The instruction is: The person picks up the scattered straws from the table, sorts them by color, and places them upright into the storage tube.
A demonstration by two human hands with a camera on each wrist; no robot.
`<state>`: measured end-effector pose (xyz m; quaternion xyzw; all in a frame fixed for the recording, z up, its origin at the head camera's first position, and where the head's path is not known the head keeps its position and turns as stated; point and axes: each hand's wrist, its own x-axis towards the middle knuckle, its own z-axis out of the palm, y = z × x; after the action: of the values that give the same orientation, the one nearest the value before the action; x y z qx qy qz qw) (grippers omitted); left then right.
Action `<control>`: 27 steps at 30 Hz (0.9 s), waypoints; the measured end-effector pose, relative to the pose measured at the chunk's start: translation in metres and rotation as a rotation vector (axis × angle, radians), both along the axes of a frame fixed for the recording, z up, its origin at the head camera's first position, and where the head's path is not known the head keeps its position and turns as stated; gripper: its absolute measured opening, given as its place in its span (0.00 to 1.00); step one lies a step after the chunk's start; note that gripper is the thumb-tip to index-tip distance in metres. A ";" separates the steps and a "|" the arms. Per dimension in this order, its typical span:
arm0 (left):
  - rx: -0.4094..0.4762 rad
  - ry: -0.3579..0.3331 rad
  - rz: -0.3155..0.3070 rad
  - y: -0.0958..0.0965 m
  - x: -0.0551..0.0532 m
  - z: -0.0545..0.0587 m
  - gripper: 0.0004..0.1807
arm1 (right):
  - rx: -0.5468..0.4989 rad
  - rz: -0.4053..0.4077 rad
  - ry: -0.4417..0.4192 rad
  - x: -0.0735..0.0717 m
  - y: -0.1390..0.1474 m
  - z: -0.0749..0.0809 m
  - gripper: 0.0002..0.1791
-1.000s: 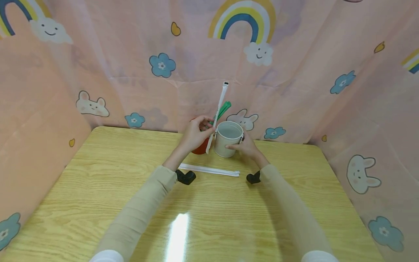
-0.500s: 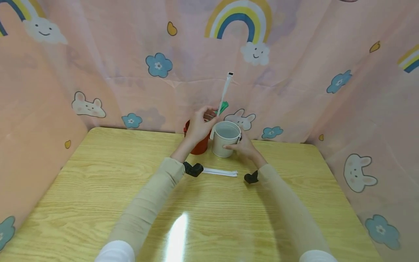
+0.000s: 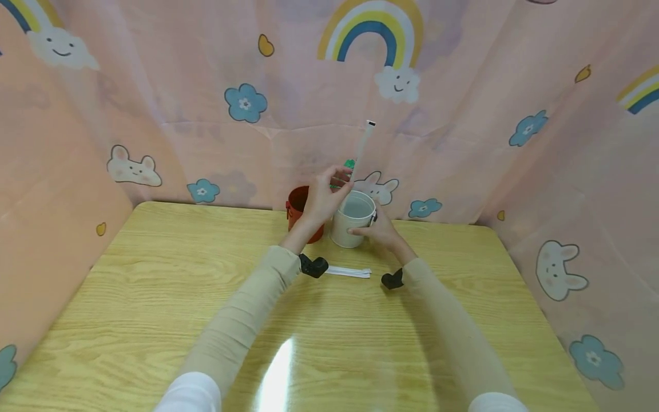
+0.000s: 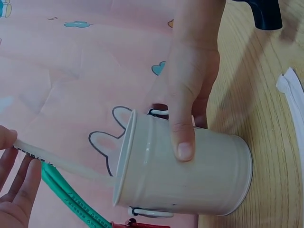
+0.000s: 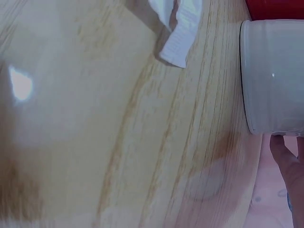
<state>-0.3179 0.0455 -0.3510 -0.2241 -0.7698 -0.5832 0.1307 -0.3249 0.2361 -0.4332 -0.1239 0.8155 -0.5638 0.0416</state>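
Observation:
My left hand point(image 3: 328, 191) pinches a long, thin white wrapped straw point(image 3: 362, 146) with a black mark at its top. In the left wrist view, the lower end of that straw meets the rim of the white bucket point(image 4: 190, 185); how deep it goes is hidden. My right hand point(image 3: 383, 232) grips the same bucket by its right side, thumb at the front and fingers behind. Beside the bucket, partly behind my left wrist, stands a red bucket point(image 3: 294, 223). Green wrapped straws point(image 4: 66, 192) lean out by the red bucket.
More white wrapped straws point(image 3: 350, 272) lie on the wooden table point(image 3: 180, 297) in front of the buckets. A pink printed curtain point(image 3: 298, 143) hangs close behind the table's back edge. Black wrist mounts point(image 3: 314, 266) sit at both cuffs.
My left hand has moved right with the white straw, from beside the red bucket to the white bucket's mouth. The straw was raised, then lowered slightly. My right hand keeps its grip.

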 end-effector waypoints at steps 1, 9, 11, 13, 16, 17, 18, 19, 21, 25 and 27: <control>-0.004 -0.001 0.000 0.001 0.000 0.000 0.15 | -0.001 0.000 0.000 -0.001 0.000 -0.001 0.51; -0.066 -0.015 -0.009 0.010 0.000 -0.010 0.14 | 0.003 -0.017 0.001 -0.015 0.006 -0.022 0.53; -0.100 -0.022 -0.017 0.012 0.000 -0.014 0.13 | 0.015 -0.023 0.017 -0.017 0.007 -0.027 0.52; -0.132 -0.023 -0.022 0.014 0.000 -0.018 0.12 | 0.023 -0.023 0.033 -0.018 0.008 -0.029 0.52; -0.179 -0.015 -0.014 0.017 0.000 -0.024 0.12 | 0.027 -0.025 0.049 -0.018 0.007 -0.031 0.51; -0.186 -0.016 -0.016 0.017 0.000 -0.026 0.12 | 0.023 -0.024 0.046 -0.018 0.007 -0.031 0.51; -0.201 -0.013 -0.015 0.017 0.000 -0.028 0.11 | 0.019 -0.020 0.042 -0.017 0.007 -0.031 0.51; -0.215 -0.011 -0.017 0.017 0.000 -0.030 0.11 | 0.019 -0.014 0.042 -0.017 0.007 -0.030 0.51; -0.243 -0.011 -0.024 0.018 0.001 -0.032 0.11 | 0.010 -0.008 0.036 -0.016 0.006 -0.028 0.51; -0.292 -0.011 -0.046 0.019 0.001 -0.036 0.11 | -0.007 0.012 0.038 -0.009 0.003 -0.014 0.51; -0.313 -0.009 -0.058 0.020 0.000 -0.036 0.11 | -0.011 0.020 0.034 -0.004 0.001 -0.007 0.50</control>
<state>-0.3175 0.0655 -0.3873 -0.2613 -0.8450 -0.4607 0.0736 -0.3293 0.2376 -0.4401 -0.1415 0.8117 -0.5658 0.0327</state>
